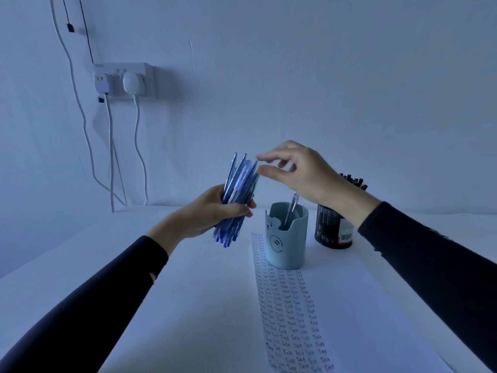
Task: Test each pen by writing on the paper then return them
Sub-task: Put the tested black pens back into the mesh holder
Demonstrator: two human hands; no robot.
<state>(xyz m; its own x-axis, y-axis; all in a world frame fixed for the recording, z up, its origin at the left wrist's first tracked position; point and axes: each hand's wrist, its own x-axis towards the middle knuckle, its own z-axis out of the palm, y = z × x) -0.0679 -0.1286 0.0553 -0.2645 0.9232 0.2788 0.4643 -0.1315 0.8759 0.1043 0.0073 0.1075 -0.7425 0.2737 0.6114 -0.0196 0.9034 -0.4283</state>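
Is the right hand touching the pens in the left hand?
Cannot tell. Head view: fingertips of the right hand blur into the tops of the pens.

There were two pen holders: one teal cup point(286, 238) and, just right of it, one black mesh holder point(329, 227). One single pen point(291, 208) stood inside the teal cup. One bundle of blue pens point(238, 189), above and left of the cup, was too tightly packed to count. One sheet of paper point(293, 319) lay under and in front of the cup. Far to the cup's upper left, one wall socket point(146, 76) held two plugs point(131, 82).
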